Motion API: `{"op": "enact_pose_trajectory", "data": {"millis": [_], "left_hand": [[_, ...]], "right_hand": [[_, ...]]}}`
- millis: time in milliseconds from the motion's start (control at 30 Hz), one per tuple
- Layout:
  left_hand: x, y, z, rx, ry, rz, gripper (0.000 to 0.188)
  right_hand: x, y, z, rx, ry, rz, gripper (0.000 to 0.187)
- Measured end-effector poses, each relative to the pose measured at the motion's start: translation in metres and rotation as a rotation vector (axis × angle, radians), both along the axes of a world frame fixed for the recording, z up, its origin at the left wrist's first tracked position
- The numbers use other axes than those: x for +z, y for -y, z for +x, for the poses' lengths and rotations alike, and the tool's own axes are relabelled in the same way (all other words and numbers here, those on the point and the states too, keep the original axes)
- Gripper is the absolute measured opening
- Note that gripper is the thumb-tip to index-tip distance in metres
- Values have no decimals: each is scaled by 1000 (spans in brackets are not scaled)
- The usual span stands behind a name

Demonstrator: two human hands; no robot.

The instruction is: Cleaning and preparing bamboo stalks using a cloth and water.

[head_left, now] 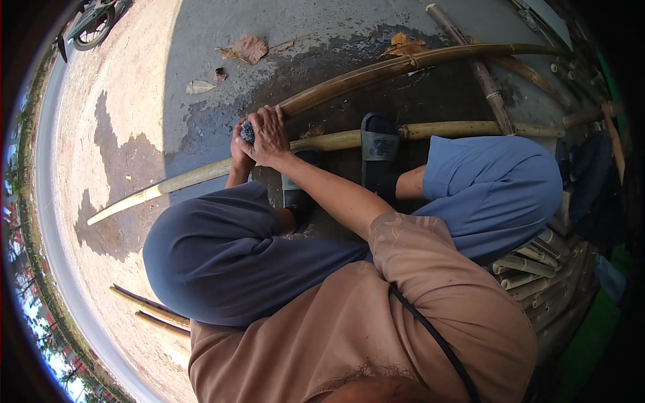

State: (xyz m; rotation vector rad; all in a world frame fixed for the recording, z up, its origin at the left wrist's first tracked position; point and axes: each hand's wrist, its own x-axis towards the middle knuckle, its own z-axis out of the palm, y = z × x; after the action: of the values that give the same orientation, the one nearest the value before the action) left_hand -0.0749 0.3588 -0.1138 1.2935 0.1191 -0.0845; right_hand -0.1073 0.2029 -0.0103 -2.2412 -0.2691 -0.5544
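Observation:
A long brown bamboo pole slants from my hands toward the far right. Its near end disappears under my fingers. My right hand is closed over that end, with its fingers bent across the top. Against it, my left hand is closed around a dark grey, speckled scouring pad, which shows between the two hands. How far the pad wraps the pole is hidden. Below lies a second, paler bamboo pole, passing by my sandals and reaching out to the left.
A cross pole sits under the brown one at the right. Cut bamboo pieces are piled by my right knee, and more poles lie at the left. Wet patches and dry leaves mark the ground. A motorbike wheel stands far left.

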Motion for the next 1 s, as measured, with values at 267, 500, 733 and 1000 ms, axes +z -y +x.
{"op": "enact_pose_trajectory", "data": {"millis": [267, 500, 733, 1000], "left_hand": [[30, 30, -14, 56, 127, 216, 44], [26, 26, -3, 125, -171, 116, 40], [-17, -13, -2, 21, 535, 862, 36], [34, 3, 8, 7, -622, 90, 43]], "right_hand": [[-17, 301, 120, -730, 26, -301, 48], [-16, 244, 118, -438, -88, -476, 33], [8, -26, 21, 14, -65, -123, 41], [-22, 313, 122, -653, -69, -476, 36]]}}
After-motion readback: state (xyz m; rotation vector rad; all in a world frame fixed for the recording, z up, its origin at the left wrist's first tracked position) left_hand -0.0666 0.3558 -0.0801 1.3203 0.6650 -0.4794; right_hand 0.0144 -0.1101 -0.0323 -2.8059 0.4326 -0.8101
